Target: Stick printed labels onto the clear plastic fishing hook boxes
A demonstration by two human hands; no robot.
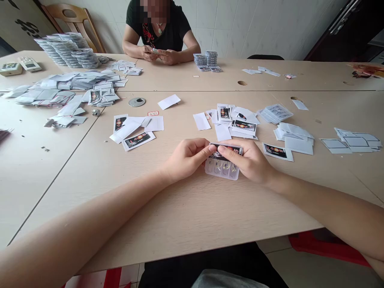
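The left hand (186, 158) and right hand (249, 162) meet over a clear plastic box (222, 172) on the surface (192, 228). Both grips are closed, each pinching one end of a printed card (225, 150), black with red and gold, held along the box's far edge. Small hooks (225, 167) seem to sit inside the box, though the fingers and glare partly hide them.

From the hands, more printed cards (138, 141) and white slips (153, 124) lie at 10 o'clock. A mixed pile of cards (237, 124) lies at 12 o'clock, and white sheets (295, 138) lie at 2 o'clock. Farther off at 11 o'clock, a co-worker's hands (159, 55) meet over a small item, with stacks of clear boxes (207, 60) just beside them. Taller stacks of boxes (67, 50) and a spread of packets (67, 90) lie at 10 o'clock, near the surface's far corner.
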